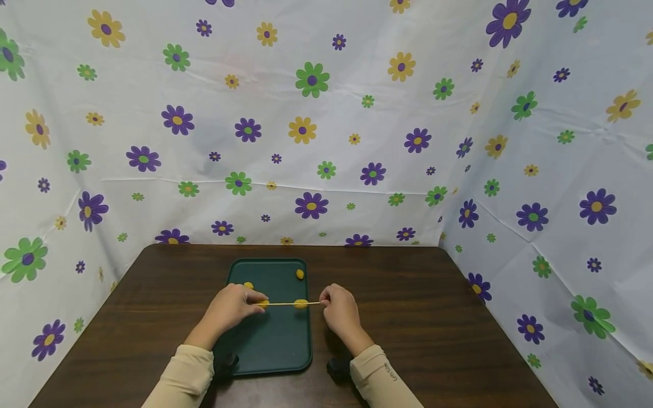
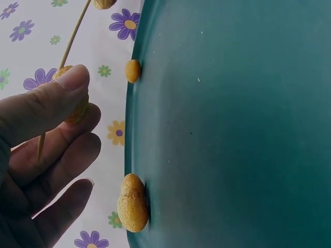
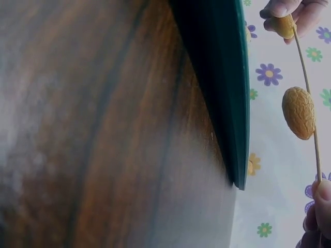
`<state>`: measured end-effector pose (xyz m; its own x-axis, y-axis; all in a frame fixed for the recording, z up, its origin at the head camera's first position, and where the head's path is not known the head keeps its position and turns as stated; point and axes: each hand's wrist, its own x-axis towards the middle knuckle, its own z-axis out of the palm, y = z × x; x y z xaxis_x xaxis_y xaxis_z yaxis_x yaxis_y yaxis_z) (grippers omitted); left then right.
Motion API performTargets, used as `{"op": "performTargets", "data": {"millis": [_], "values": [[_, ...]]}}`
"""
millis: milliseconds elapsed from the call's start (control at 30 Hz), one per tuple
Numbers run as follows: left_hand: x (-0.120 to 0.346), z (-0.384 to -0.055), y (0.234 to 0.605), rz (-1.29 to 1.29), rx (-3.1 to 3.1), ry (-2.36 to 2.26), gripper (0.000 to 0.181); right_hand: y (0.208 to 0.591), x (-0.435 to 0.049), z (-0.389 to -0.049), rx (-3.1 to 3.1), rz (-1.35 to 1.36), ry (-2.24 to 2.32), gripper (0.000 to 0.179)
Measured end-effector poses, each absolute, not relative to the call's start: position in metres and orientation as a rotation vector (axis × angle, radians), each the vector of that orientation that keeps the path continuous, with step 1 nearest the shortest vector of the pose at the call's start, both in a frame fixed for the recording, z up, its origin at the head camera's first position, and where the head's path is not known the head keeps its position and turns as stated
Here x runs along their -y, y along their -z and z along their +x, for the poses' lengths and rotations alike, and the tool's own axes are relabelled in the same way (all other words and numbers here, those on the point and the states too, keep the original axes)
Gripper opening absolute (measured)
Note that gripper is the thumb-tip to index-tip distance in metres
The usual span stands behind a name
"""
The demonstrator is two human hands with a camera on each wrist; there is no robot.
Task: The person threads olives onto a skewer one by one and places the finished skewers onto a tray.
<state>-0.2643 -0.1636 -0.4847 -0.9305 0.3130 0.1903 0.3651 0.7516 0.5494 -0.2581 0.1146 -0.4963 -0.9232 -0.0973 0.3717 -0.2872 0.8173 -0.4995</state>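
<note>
A thin wooden skewer [image 1: 283,304] stretches level between the two hands above the dark green tray [image 1: 267,351]. The left hand [image 1: 232,309] pinches a yellow wrinkled piece [image 2: 78,109] on the skewer between thumb and fingers; the skewer's end sticks out below. Farther along the skewer is a second yellow oval piece [image 3: 299,113], wrinkled like a dried fruit or nut. The right hand [image 1: 340,314] pinches the other end of the skewer [image 3: 316,160] between thumb and fingertips. Two loose yellow pieces lie on the tray, one peanut-shaped [image 2: 133,203], one small and oval [image 2: 133,71].
Around the tray is a dark wooden table [image 1: 418,317]. A white flowered cloth [image 1: 336,113] hangs behind it and at both sides. Dark wrist devices [image 1: 338,369] sit under both forearms, the left one over the tray's near-left edge.
</note>
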Motion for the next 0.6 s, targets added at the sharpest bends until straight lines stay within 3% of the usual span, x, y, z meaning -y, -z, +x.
{"op": "performTargets", "data": {"millis": [600], "values": [[0.1610, -0.2646, 0.4846, -0.593, 2.842, 0.890, 0.015, 0.4987, -0.1127, -0.2590, 2.683, 0.280, -0.821, 0.023]]}}
